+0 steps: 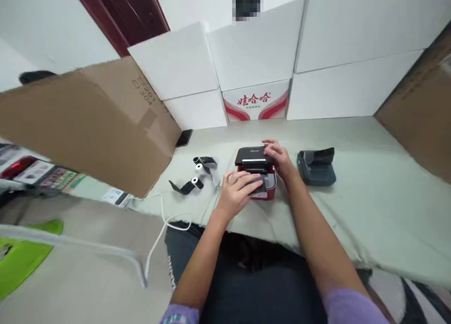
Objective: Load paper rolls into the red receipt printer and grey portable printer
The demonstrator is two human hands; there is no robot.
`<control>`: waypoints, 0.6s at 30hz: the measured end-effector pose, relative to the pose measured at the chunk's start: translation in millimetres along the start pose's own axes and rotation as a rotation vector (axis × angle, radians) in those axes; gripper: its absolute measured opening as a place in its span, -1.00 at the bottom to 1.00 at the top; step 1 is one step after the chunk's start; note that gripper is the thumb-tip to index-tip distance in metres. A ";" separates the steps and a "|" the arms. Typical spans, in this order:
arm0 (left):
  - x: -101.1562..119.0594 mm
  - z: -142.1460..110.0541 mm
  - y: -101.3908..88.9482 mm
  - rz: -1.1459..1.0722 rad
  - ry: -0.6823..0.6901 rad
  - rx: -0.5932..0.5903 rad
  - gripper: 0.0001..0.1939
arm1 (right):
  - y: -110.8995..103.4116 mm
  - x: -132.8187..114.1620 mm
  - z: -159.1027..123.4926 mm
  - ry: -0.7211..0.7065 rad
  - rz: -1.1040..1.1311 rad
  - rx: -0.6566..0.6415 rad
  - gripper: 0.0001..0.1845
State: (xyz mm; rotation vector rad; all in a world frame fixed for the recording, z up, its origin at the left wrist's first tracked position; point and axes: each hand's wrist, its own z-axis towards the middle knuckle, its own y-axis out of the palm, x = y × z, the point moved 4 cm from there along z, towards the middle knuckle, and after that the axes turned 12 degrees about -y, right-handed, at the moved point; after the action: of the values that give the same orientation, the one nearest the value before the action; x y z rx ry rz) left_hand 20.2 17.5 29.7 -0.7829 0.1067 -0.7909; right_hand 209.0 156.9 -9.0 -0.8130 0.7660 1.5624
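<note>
A small red and black printer [270, 192] stands on the table before me, its black lid [251, 154] raised. My left hand [235, 192] lies over the printer's front left side with its fingers stretched out. Beneath those fingertips is a dark flat piece [260, 186]; its full shape is hidden. My right hand [278, 155] is closed around the right edge of the lid, fingers bent over the top. Left of the printer lie two white-cored rolls with black strips, a nearer roll [196, 182] and a farther roll [199, 167].
To the right sits a dark grey device [316, 168] with a black strip standing up from it. A phone [184, 138] lies by the cardboard flap [105, 126] at left. White boxes [253, 46] line the back. A white cable [162, 225] hangs over the table's front edge.
</note>
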 end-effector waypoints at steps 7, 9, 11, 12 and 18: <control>-3.1 -3.9 -2.1 -0.081 -0.047 0.025 -0.68 | -6.4 1.7 -12.1 0.345 0.155 -0.198 -0.22; -7.0 -4.6 -0.4 -0.186 -0.113 0.019 -0.63 | -3.4 -3.3 -14.7 0.392 0.196 -0.211 -0.23; -16.0 -3.0 3.0 -0.385 -0.283 0.040 -0.41 | -1.0 -7.0 -16.1 0.413 0.215 -0.211 -0.26; -23.0 -1.6 6.1 -0.516 -0.420 0.062 -0.35 | -0.3 -7.9 -16.5 0.424 0.222 -0.210 -0.27; -51.3 9.9 41.4 -1.144 -1.171 0.010 -0.43 | 1.0 -7.6 -17.6 0.451 0.323 -0.214 -0.31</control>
State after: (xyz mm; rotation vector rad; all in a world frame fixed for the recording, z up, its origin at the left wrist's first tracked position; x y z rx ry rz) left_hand 12.0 76.3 -0.7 -1.1841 -1.5049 -1.2436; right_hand 210.4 138.0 -12.3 -1.2752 1.1097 1.7907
